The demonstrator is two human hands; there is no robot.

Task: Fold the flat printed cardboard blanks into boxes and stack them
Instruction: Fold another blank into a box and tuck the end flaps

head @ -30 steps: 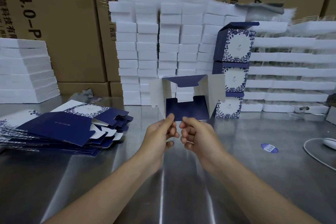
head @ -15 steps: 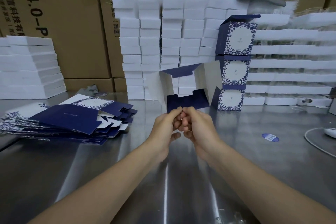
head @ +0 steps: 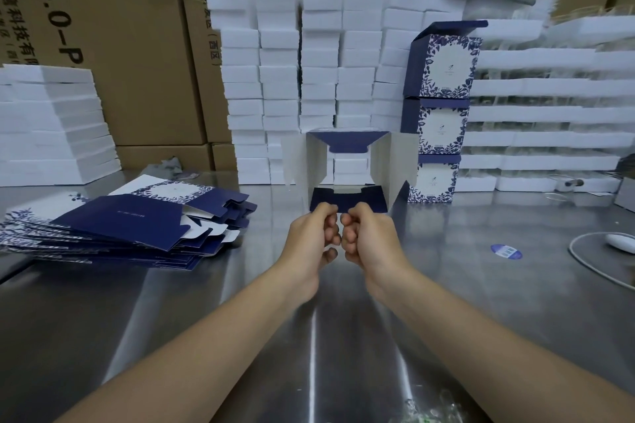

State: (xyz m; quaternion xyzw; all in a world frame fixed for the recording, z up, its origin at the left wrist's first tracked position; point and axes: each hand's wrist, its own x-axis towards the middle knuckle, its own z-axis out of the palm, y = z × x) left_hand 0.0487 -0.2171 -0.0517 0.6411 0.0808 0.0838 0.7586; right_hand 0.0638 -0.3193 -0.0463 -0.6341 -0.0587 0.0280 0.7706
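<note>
- Pinching the near edge of a navy bottom flap (head: pixel 350 203), the left hand (head: pixel 314 233) is curling its fingers tight, with the thumb lying on top of the card.
- The right hand (head: pixel 367 237) is gripping the same flap just beside it, its fingers likewise curled in, and the knuckles of the two hands are almost touching.
- The half-folded box (head: pixel 316 161) is being held up over the steel table (head: pixel 481 302), in the middle of the view, with its open end facing the person.
- Its white inner walls are standing upright, its side flaps are spreading outward left and right, and a navy top flap (head: pixel 347 141) is hanging down at the far end.
- A fanned pile of flat blanks (head: pixel 137 220) is lying on the table to the left, well apart from the hands.
- Three folded boxes (head: pixel 439 103), printed with blue leaves, are standing stacked one on another just to the right of the held box.
- White foam blocks (head: pixel 309 79) are rising in columns behind it, and more white slabs (head: pixel 51 127) are sitting at far left.
- Brown cartons (head: pixel 120 45) are lining the back.
- A blue round sticker (head: pixel 506 251) and a white cable (head: pixel 591 264) are lying on the table at right.
</note>
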